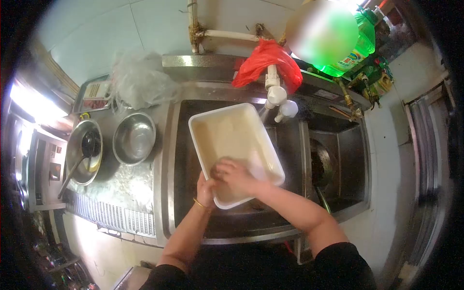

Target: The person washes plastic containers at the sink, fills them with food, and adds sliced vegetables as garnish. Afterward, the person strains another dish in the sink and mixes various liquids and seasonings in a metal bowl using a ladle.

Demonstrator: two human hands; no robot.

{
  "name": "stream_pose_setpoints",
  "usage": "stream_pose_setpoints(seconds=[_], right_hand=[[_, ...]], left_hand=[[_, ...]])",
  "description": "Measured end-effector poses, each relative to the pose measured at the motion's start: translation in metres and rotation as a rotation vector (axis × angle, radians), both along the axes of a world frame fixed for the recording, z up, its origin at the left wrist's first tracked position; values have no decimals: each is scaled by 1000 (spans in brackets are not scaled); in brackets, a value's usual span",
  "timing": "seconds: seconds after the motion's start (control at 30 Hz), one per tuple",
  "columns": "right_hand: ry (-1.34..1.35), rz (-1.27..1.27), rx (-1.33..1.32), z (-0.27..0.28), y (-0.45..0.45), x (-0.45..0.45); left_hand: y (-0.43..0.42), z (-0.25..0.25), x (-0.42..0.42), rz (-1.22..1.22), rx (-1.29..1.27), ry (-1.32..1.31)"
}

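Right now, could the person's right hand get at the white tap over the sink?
Probably yes: the right hand is inside the white tub, and nothing visible stands between it and the white tap except the tub's rim, which it could likely lift over.

I'm in a kitchen: there's a big metal sink (292, 162), a white tap (276, 95), and shiny bowls (119, 141) on the table (130, 186).
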State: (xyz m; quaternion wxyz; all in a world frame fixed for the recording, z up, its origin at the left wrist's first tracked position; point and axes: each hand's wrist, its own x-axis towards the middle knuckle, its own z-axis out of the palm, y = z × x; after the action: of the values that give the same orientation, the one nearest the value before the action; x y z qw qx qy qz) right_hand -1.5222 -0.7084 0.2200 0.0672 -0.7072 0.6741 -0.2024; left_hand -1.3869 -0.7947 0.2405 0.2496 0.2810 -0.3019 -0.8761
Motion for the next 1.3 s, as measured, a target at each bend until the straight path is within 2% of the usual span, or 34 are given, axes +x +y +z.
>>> stream_pose_setpoints(seconds=[0.07, 0.1, 0.2, 0.23, 0.33, 0.43, 0.5, 0.6, 0.63, 0.73, 0.77, 0.8, 0.87, 0.9, 0.93, 0.97, 1.0, 1.07, 1.1, 1.13, 1.17, 1.2, 1.3], right_hand=[[-52, 68, 115, 12, 7, 12], [-44, 83, 175, 23, 10, 15], [-125, 86, 281, 55, 15, 20], [-177, 82, 301, 59, 17, 23], [-70, 81, 505, 50, 9, 12], [223, 24, 689, 28, 14, -19], [139, -158, 663, 30, 27, -35], [81, -364, 723, 22, 39, -38], [74, -423, 766, 18, 44, -36], [-421, -778, 702, -4, 52, -16], [-805, -856, 575, -53, 52, -4], [-1186, -913, 428, -98, 51, 12], [-1743, -960, 275, -79, 40, 41], [-1989, -988, 226, -63, 34, 52], [-2186, -1009, 254, -48, 32, 57], [-2385, -1024, 285, -41, 31, 58], [-2335, -1054, 263, -42, 32, 55], [-2226, -1118, 223, -34, 47, 38], [-1944, -981, 169, -21, 63, 29], [-1645, -896, 101, 4, 76, 20], [-1611, -1027, 90, 3, 80, 11], [-1572, -1156, 80, 3, 84, 5], [-941, -1058, -105, 21, 108, -15]], left_hand=[[-5, -1, 4, -52, -39, -117], [-10, -21, 5, -63, -101, -103], [-19, -1, 4, 48, -49, -62], [-21, -4, 3, 76, -102, -63], [-25, -1, 4, 159, -348, -118], [-32, 28, 14, 100, -619, -180], [-33, 30, 19, 115, -750, -217], [-20, 25, 17, 274, -1221, -493], [-17, 40, 16, 273, -1345, -475], [-13, 39, 12, 282, -1501, -530], [-10, 39, 8, 339, -1547, -581], [-5, 35, 1, 386, -1441, -512], [6, 25, -13, 475, -1225, -380], [14, 23, -16, 417, -1061, -409], [21, 15, -24, 412, -983, -389], [31, 9, -33, 444, -768, -340], [36, 4, -40, 472, -552, -290], [34, -1, -44, 353, -255, -301], [33, -5, -46, 292, -102, -301], [32, -14, -47, 220, -123, -312], [30, -27, -50, 150, -143, -320], [26, -45, -53, 82, -162, -329], [-10, -146, -90, 5, 388, -320]])
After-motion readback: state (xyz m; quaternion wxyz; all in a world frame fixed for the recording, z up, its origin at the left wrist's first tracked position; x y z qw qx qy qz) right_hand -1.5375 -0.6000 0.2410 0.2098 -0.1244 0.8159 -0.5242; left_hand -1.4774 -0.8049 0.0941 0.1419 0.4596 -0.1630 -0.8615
